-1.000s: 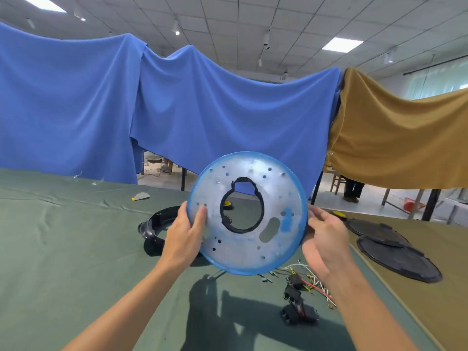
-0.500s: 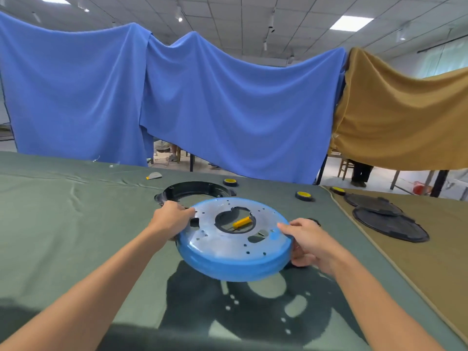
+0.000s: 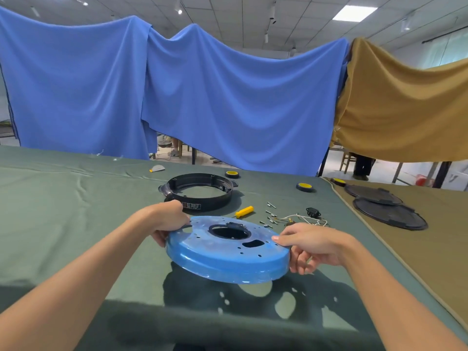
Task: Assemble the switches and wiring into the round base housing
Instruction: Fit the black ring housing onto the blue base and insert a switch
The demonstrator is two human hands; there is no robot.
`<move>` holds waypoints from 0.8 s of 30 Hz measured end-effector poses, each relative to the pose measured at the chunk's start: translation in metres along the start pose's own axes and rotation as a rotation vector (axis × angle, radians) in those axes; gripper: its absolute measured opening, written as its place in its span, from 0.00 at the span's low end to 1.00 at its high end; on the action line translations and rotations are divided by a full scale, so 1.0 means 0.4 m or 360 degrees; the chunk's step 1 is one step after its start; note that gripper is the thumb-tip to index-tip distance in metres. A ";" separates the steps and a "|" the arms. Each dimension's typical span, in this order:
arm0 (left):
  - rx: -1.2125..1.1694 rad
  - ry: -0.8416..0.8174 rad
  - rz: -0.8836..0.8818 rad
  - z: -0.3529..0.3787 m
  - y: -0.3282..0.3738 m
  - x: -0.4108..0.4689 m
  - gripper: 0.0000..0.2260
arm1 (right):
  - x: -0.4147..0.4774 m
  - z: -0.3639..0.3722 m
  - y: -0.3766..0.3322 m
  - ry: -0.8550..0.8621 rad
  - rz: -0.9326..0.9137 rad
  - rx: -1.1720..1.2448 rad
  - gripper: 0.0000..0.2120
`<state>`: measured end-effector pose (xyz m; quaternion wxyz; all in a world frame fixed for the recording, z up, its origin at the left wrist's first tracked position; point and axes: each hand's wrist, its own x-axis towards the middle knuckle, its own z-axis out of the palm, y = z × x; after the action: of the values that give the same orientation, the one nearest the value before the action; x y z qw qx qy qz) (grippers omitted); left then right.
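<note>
green-clothed tabletop (image 3: 63, 224) below; left hand (image 3: 168, 220) and right hand (image 3: 312, 245) fingers clench opposite rims of the blue film-wrapped round metal base (image 3: 222, 259), held aloft; lower it level, short of white wiring (image 3: 304, 218) beyond.

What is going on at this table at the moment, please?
A person grips a round blue perforated disc by its rim, left hand at one side, right hand at the other, holding it above the green tablecloth. Behind it lie a black plastic ring housing, a yellow-handled tool, loose screws and white wiring with a black switch, none fitted yet.
</note>
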<state>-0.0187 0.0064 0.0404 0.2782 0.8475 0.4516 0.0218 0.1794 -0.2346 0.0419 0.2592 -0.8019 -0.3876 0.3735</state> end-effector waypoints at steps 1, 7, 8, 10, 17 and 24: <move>0.0016 0.0017 -0.0003 0.005 -0.001 0.009 0.13 | 0.007 0.004 -0.002 0.0013 -0.0005 -0.0042 0.17; 0.0137 0.0091 0.0012 0.047 -0.032 0.068 0.13 | 0.073 0.043 0.003 0.0236 0.0031 -0.0266 0.16; 0.0144 0.0106 0.0015 0.053 -0.035 0.074 0.14 | 0.083 0.046 0.004 0.0266 0.0033 -0.0264 0.15; 0.0133 0.0163 0.0015 0.062 -0.036 0.087 0.16 | 0.102 0.048 0.005 0.0314 0.0027 -0.0220 0.14; -0.0171 0.0278 0.0032 0.083 -0.030 0.146 0.17 | 0.162 0.033 -0.008 0.0422 0.0055 -0.0223 0.12; -0.0225 0.0319 0.0076 0.094 -0.012 0.229 0.15 | 0.228 -0.012 -0.035 0.0403 0.0123 -0.0618 0.17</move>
<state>0.0428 0.0627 -0.0132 0.2902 0.8298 0.4543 0.1448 0.2155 -0.1531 0.0182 0.1322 -0.8914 -0.3855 0.1981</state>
